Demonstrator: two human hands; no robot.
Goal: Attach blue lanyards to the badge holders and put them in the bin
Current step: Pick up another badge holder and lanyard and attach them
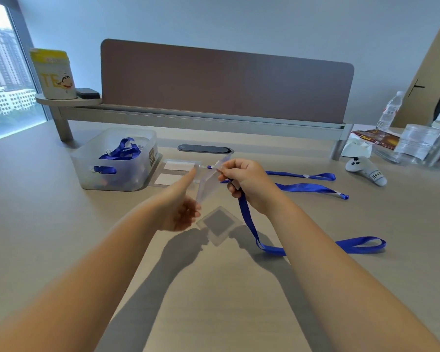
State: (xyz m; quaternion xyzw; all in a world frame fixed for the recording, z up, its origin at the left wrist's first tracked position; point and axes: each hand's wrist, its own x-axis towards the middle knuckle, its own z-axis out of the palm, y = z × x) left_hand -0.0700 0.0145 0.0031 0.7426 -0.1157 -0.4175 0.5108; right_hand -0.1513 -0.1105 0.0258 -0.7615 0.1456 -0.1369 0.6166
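A clear badge holder (208,181) hangs tilted above the desk between my hands. My left hand (181,207) holds its lower end, thumb stretched up along its edge. My right hand (244,181) pinches the clip end of a blue lanyard (249,219) at the holder's top; the strap drops from my fist and loops across the desk to the right. Two more badge holders (174,172) with white cards lie flat beside the translucent bin (87,171), which holds blue lanyards (122,151). Two spare blue lanyards (308,186) lie on the desk behind my right hand.
A brown divider panel (226,85) on a raised shelf closes the back of the desk. A yellow-white canister (54,72) stands on the shelf's left end. A white controller (366,170), water bottle (389,110), clear containers (417,143) and a snack packet crowd the right.
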